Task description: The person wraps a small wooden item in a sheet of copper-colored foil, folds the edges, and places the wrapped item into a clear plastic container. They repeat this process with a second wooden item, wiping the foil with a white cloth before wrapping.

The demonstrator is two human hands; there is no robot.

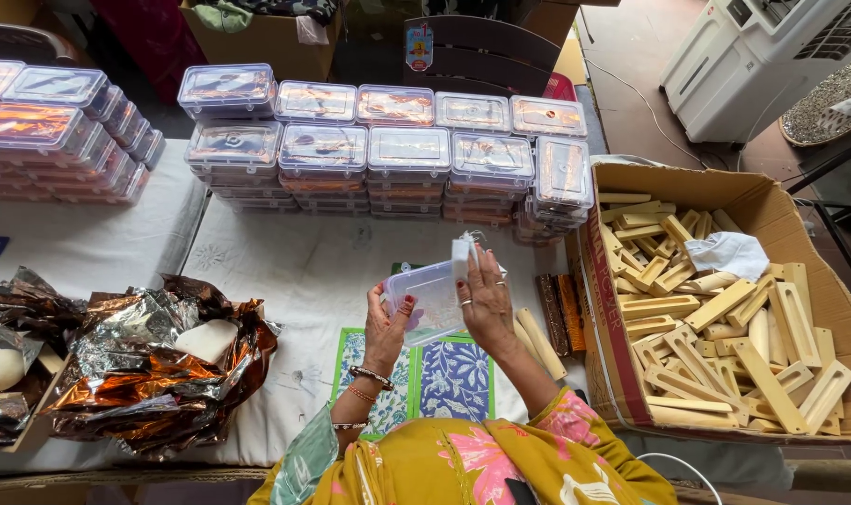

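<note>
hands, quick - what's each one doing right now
Left hand: closed on the lower edge of the clear plastic box.
Right hand: gripping the same box's right side.

2 hands (439, 313) holding clear plastic box (433, 297), stacked lidded boxes (388, 150) behind, carton of wooden pieces (725, 309) beside

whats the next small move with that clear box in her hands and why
Probably seat the lid square on the clear plastic box and press it shut. The left hand holds the box's lower corner and the right hand grips its far side, above the table. The lid looks loose at the upper edge, while the stacked boxes behind are all closed.
</note>
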